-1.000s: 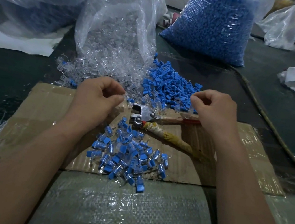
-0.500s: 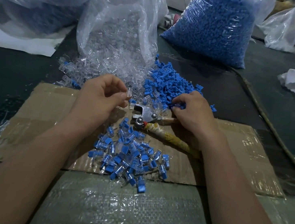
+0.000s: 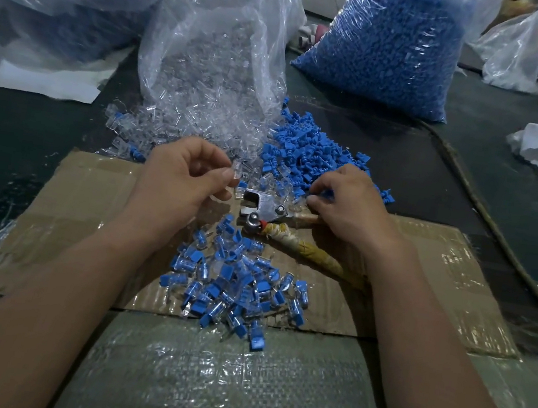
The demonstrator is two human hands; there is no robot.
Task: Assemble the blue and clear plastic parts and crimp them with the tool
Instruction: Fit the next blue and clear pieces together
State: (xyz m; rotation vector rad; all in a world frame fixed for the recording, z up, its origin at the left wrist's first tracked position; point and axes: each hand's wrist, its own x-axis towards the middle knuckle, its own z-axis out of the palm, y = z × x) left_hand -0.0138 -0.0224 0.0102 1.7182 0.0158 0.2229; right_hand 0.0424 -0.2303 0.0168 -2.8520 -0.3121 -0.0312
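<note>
While left hand (image 3: 177,179) pinches a clear part (image 3: 237,171), right hand (image 3: 348,206) pinches a blue part (image 3: 328,195), crimping tool (image 3: 262,207) between

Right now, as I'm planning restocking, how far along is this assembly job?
Done: an assembled pile on the cardboard. In hand: the left hand pinches a clear part, the right hand a blue part; the crimping tool lies ungripped. Left: a loose blue pile and a full clear-parts bag.

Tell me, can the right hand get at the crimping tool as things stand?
Probably yes: the right hand lies right over the upper handle of the crimping tool, with nothing between. It looks busy, though, pinching a blue part at the loose blue pile.
</note>
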